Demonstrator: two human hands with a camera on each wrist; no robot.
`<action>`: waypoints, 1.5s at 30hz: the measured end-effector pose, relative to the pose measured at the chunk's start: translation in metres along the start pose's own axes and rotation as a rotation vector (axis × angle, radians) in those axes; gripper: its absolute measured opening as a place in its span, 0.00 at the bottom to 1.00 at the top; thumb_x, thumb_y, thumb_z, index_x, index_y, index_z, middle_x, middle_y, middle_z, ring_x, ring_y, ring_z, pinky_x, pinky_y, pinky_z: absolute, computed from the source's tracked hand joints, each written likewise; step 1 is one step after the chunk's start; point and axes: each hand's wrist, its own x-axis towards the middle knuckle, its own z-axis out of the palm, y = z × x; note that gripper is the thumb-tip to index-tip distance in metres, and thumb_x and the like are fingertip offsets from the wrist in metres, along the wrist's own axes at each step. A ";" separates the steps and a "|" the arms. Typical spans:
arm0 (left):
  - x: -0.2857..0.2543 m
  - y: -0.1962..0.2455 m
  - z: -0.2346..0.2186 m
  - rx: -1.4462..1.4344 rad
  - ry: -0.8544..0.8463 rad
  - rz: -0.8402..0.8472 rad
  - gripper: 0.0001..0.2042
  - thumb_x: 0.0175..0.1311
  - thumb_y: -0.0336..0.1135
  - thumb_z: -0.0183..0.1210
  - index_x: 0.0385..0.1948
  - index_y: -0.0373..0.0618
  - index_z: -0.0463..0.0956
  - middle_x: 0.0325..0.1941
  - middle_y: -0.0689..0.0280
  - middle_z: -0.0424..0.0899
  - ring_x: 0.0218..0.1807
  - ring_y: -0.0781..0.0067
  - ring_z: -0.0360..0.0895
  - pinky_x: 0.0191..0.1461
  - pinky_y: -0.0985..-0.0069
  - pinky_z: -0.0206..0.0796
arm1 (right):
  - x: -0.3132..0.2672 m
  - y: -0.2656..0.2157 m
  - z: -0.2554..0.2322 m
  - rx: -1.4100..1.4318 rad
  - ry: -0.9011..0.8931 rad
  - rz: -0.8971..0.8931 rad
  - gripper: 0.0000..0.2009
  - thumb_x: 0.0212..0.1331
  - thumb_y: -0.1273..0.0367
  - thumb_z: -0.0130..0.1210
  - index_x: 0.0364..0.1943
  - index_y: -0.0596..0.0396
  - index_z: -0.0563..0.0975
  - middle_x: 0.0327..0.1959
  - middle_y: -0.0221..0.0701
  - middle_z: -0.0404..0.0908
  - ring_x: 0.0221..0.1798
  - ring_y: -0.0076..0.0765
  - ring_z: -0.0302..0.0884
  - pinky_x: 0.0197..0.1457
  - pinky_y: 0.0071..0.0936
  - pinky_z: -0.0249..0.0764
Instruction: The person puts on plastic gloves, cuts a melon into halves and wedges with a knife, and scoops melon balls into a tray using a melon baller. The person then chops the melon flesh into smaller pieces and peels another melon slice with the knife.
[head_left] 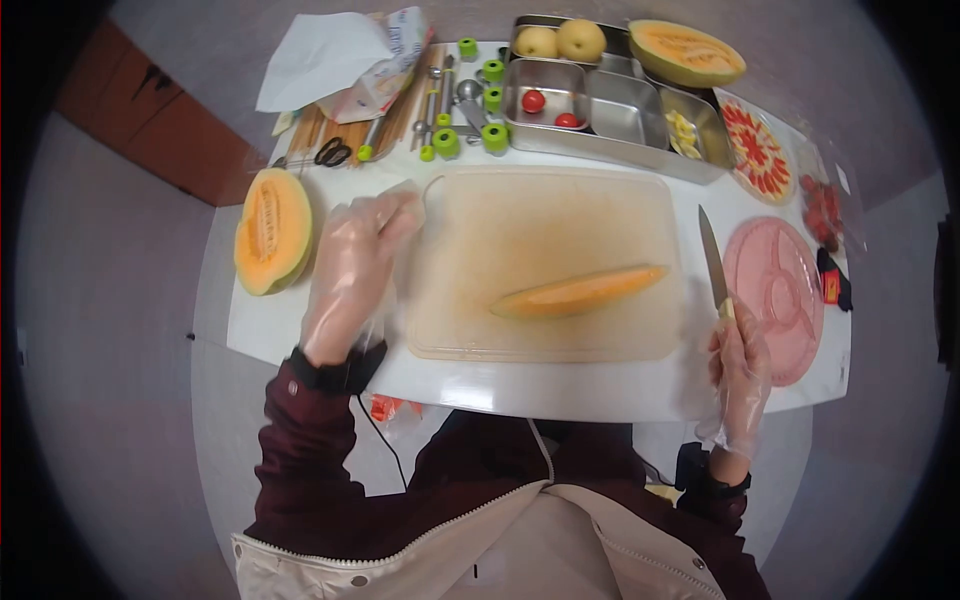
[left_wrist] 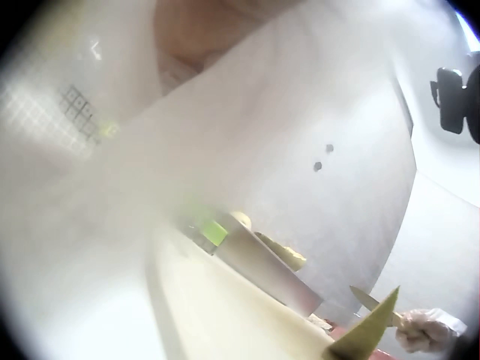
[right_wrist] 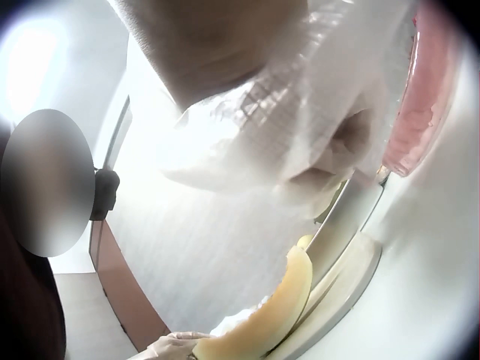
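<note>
A slice of orange melon (head_left: 580,292) lies on the cutting board (head_left: 540,220). My left hand (head_left: 355,262), in a clear plastic glove, hovers by the board's left edge with its fingers loosely bent and nothing in them. Beside it sits a melon piece with seeds (head_left: 272,232). On the right, my gloved right hand (head_left: 740,370) grips the handle of a knife (head_left: 712,258), its blade pointing away from me between the board and the pink plate. In the right wrist view the melon slice (right_wrist: 262,322) overlaps the left hand's fingers (right_wrist: 174,346).
A steel tray (head_left: 610,140) holds tomatoes, yellow pieces and two round pale fruits behind the board, with another melon piece (head_left: 690,52) on its corner. Corers and scoops (head_left: 445,110) lie left of it, near scissors (head_left: 332,152). The pink divided plate (head_left: 775,300) stands at right.
</note>
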 end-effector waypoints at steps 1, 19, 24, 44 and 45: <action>-0.008 0.007 0.000 -0.004 -0.019 0.015 0.15 0.70 0.35 0.62 0.51 0.34 0.83 0.43 0.49 0.87 0.43 0.51 0.83 0.49 0.61 0.73 | -0.003 -0.002 0.003 0.014 -0.015 0.024 0.22 0.78 0.69 0.46 0.74 0.55 0.71 0.31 0.21 0.73 0.25 0.12 0.63 0.28 0.14 0.63; -0.070 0.034 0.063 -0.641 -0.243 -0.293 0.22 0.61 0.24 0.69 0.59 0.32 0.80 0.54 0.57 0.85 0.51 0.72 0.82 0.55 0.75 0.74 | -0.021 0.010 0.008 0.207 -0.171 0.133 0.26 0.74 0.69 0.50 0.76 0.49 0.70 0.35 0.15 0.71 0.30 0.08 0.61 0.32 0.10 0.58; -0.073 0.025 0.067 -0.604 -0.217 -0.294 0.16 0.61 0.16 0.65 0.52 0.30 0.84 0.51 0.57 0.87 0.49 0.73 0.82 0.57 0.75 0.74 | -0.019 0.011 0.003 0.142 -0.204 0.121 0.26 0.75 0.73 0.48 0.76 0.50 0.69 0.35 0.16 0.71 0.32 0.09 0.62 0.35 0.10 0.60; -0.075 0.020 0.070 -0.520 -0.114 -0.103 0.03 0.68 0.22 0.64 0.38 0.30 0.84 0.46 0.54 0.89 0.46 0.72 0.85 0.57 0.75 0.78 | -0.013 0.020 0.012 0.048 -0.140 -0.095 0.23 0.73 0.72 0.49 0.72 0.49 0.75 0.32 0.24 0.77 0.35 0.19 0.70 0.47 0.21 0.73; -0.075 0.019 0.070 -0.519 -0.115 -0.104 0.03 0.68 0.22 0.64 0.38 0.30 0.84 0.46 0.54 0.89 0.46 0.72 0.85 0.57 0.75 0.78 | -0.014 0.020 0.012 0.048 -0.140 -0.094 0.23 0.73 0.72 0.49 0.72 0.49 0.75 0.32 0.24 0.77 0.35 0.19 0.70 0.47 0.21 0.73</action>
